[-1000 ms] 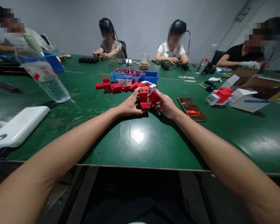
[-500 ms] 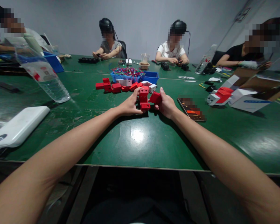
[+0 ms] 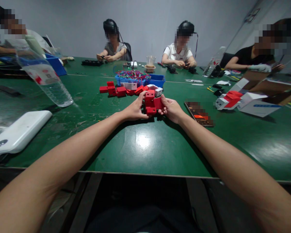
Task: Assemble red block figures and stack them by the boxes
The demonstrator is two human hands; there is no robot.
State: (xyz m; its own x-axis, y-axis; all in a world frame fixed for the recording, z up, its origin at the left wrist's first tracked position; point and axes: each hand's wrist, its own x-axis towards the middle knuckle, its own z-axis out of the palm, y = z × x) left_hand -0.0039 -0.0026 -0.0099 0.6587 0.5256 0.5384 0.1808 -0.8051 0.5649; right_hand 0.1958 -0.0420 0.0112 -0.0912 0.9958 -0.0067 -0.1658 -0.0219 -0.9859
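Observation:
My left hand (image 3: 137,108) is closed around a red bracket (image 3: 149,97) with small holes in its upper and lower ends, its thumb by the bottom and fingers at the top. From the other side, my right hand (image 3: 171,109) grips a flat-faced red block (image 3: 158,103) between thumb and fingers. The block meets the open right side of the bracket; whether it sits inside cannot be made out. Just behind my hands lies a row of red pieces (image 3: 121,92) with a white bracket (image 3: 155,89) among them.
Beyond the pieces stand a blue bin (image 3: 133,77) of coloured wires and another blue bin (image 3: 157,79). A phone (image 3: 199,113) lies right of my right hand, near a white box (image 3: 259,103). A bottle (image 3: 47,77) and white device (image 3: 20,132) are left. Several people sit around the table.
My right hand has moved left, bringing the red block against the bracket, and its thumb now presses on the block's face. My left hand holds the bracket in the same place.

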